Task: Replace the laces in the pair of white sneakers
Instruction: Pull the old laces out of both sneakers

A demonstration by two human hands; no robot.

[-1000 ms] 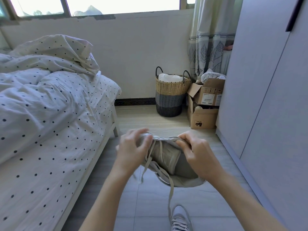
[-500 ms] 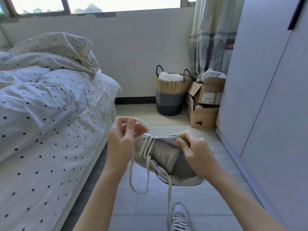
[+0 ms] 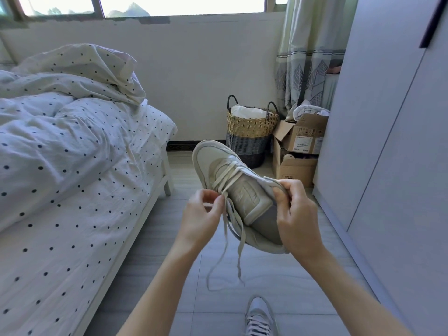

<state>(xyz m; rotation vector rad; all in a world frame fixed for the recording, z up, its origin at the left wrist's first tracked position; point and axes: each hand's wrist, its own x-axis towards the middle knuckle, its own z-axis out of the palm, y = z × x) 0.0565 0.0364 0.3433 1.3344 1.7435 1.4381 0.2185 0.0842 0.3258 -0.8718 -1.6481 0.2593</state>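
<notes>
The sneaker (image 3: 238,190) is held above the floor (image 3: 278,275), toe pointed away toward the basket (image 3: 249,134). To the left of the sneaker the left hand (image 3: 201,219) is placed at the lace (image 3: 228,241); at its right, the right hand (image 3: 297,214) is set on the collar. Loose lace ends are hung below the sneaker. A second sneaker (image 3: 260,318) is stood on the floor nearer than the held sneaker. The bed (image 3: 72,190) is found well to its left, the boxes (image 3: 298,151) right of the basket.

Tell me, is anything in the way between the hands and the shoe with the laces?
No, nothing visible is. The left hand already pinches the lace beside the eyelets, and the right hand grips the sneaker at its collar, holding it in the air above the floor. The loose lace ends dangle freely below.
</notes>
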